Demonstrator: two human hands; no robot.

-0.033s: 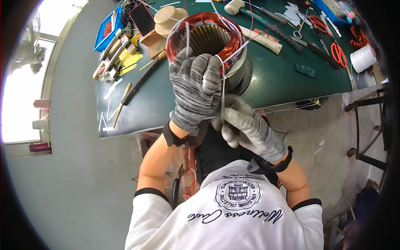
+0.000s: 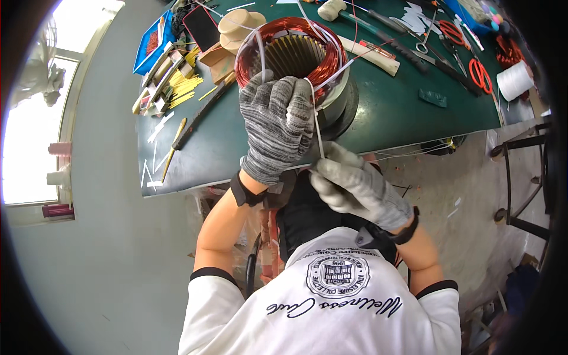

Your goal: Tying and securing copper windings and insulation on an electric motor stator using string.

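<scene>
Your left hand (image 2: 276, 121), in a grey-striped knitted glove, curls its fingers against the near side of the round motor stator wound with copper-red wire (image 2: 335, 62), which stands on the dark green tabletop (image 2: 393, 115); the fingertips are partly hidden, so I cannot tell whether they grip anything. Your grey-gloved right hand (image 2: 362, 190), nearer your body, pinches the thin white cord (image 2: 318, 133) running straight down from the stator's near rim.

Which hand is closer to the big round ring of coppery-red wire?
Left. The left hand in a grey striped glove is at the near side of the coppery-red wire ring; the grey-gloved right hand is lower in the picture, with a gap between.
</scene>
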